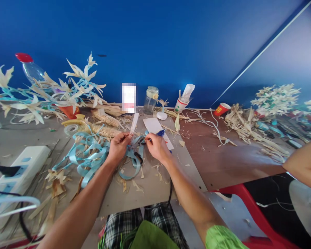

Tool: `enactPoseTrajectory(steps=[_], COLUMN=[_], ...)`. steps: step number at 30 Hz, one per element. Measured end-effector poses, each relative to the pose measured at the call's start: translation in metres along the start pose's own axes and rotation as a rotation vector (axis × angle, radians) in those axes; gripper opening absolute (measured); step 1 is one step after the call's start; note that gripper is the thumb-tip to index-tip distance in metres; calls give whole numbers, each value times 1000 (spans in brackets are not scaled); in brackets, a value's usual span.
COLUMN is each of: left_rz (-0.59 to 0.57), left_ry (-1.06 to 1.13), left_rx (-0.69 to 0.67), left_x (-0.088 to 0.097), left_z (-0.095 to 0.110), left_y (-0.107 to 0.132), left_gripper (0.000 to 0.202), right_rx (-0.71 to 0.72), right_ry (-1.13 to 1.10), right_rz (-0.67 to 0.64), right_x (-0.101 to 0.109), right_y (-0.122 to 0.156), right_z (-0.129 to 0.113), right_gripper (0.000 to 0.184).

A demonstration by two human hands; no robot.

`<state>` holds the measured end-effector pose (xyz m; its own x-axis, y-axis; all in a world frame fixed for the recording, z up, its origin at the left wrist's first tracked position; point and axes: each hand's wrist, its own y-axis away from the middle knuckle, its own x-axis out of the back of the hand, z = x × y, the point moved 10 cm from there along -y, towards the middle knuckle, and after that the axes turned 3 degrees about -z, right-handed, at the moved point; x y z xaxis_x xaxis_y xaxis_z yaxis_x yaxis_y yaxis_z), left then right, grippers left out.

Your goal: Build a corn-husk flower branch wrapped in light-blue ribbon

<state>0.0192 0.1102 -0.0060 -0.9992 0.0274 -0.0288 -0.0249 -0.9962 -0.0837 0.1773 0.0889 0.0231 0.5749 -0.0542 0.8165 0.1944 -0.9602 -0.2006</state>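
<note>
Behind the tabletop (114,199), a plain blue wall (155,41) is seen. Both forearms are stretched forward from the lower edge and angled inward, so that the hands are brought near each other but kept apart. By the left hand (118,147), a pale husk strip (134,124) is pinched between thumb and fingers and held upright, tilted slightly rightward, above the tabletop. The right hand (157,147) is curled beside a small dark item (142,141); whether this is gripped cannot be told. Blue ribbon (137,168) is looped below, and corn cobs (106,118) are laid beyond the left hand.
</note>
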Motion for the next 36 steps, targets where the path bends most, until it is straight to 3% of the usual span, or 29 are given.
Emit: enactPoseTrajectory(steps=[5,11,23,36], left_rz=[-78,-184,-288,-282], left_ry=[-23,-55,-198,-401], left_rx=[18,-17,-84,-165], left_x=[-11,-23,-34,-35], left_z=[-7,-3,2,7], left_y=[0,2,6,9], left_gripper=[28,25,22,21], right_rx=[136,272,274,297], right_ry=[-308,-418,-234,59], right_rz=[135,199,105,86], right_x=[21,32,14,13], right_y=[1,5,3,3], right_z=[-9,-23,-21,-35], right_gripper=[17,17,45,43])
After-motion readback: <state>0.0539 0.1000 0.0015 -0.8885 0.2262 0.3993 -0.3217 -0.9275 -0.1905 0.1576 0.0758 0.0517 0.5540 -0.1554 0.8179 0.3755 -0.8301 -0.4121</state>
